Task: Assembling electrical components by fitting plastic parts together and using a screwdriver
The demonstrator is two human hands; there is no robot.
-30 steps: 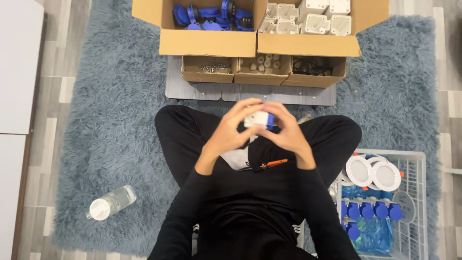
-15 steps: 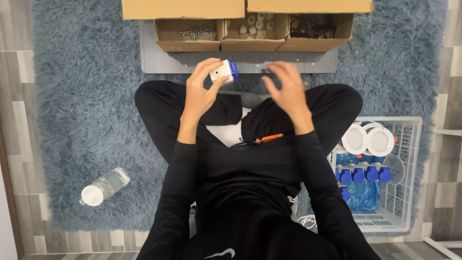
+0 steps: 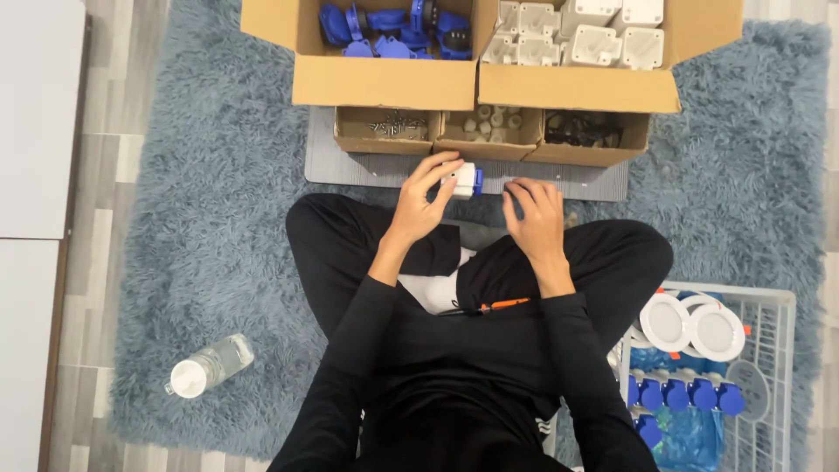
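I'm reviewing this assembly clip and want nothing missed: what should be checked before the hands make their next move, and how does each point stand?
1. Left hand grips the white and blue part: ok, fingers wrap it.
2. Right hand free: cannot tell, palm faces down over the grey mat.
3. Three small trays within reach: ok, just beyond the hands.
4. Orange-handled tool at hand: ok, it lies on the lap.
5. White basket upright: ok, parts sit inside.
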